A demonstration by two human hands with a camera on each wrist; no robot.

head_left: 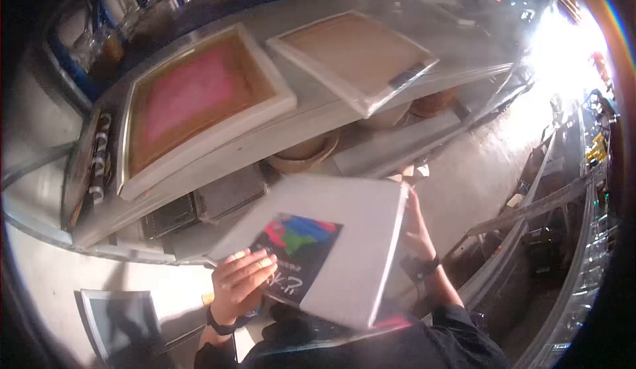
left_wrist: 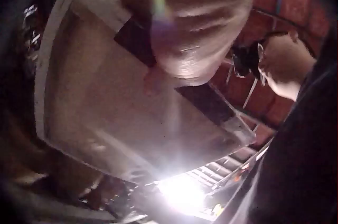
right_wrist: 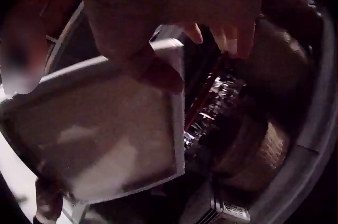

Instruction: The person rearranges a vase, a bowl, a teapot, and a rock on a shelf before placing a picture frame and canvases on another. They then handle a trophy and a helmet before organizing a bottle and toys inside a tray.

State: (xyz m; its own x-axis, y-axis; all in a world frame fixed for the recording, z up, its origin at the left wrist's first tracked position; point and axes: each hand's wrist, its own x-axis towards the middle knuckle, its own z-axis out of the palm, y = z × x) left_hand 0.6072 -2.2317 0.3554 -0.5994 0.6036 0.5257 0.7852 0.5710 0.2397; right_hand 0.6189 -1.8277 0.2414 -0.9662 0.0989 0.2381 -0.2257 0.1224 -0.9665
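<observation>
Two opposite sides of the white canvas (head_left: 358, 230) are met by the hands, and its weight seems to be shared between them. The left side is pinched by the left hand (head_left: 240, 284), with the fingers laid over the dark label (head_left: 298, 243) on the upper face and the thumb apparently hooked beneath. The right edge is touched by the right hand (head_left: 417, 228), whose fingers are fairly straight; how firmly it is pressed cannot be told. The canvas is held tilted, between the dark sleeve (head_left: 464, 336) and the front edge of the counter (head_left: 248, 138), below that edge in the head view. The label is nearer the left hand, and the bare part of the face lies towards the right. Which side is the longer cannot be told.

Near the left end of the counter, a pink panel (head_left: 192, 94) is set along the front edge. To its right, a brown panel (head_left: 351, 51) is laid aslant, with one corner reaching over that same edge. Beneath the counter, a round basket (head_left: 305, 154) and a dark box (head_left: 232, 193) are kept. Beyond the left hand, a framed board (head_left: 122, 322) is seen low by the pale floor.
</observation>
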